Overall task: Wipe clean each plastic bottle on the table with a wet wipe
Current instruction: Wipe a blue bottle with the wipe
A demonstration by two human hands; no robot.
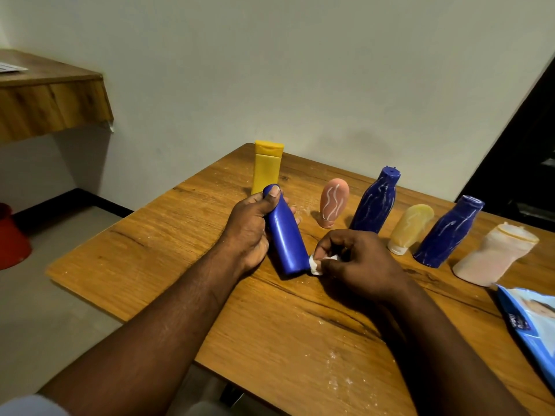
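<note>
1. Clean blue bottle [286, 238]: tilted, cap end up. The left hand [249, 232] has its fingers clamped round the upper half, thumb over the cap.
2. Wet wipe [315, 265]: bunched, pinched in the fingers of the right hand [357, 262], touching the bottle's base corner.
3. Yellow bottle [267, 169]: upright on the tabletop [180, 265], just behind the left fingers.
4. Beyond the right fingers, white-streaked: pink bottle [333, 205], streaked blue bottle [375, 202], pale yellow bottle [411, 226], second streaked blue bottle [447, 232], cloudy pink bottle [495, 255].
5. Wipe packet [534, 322]: well right of the right fingers.
</note>
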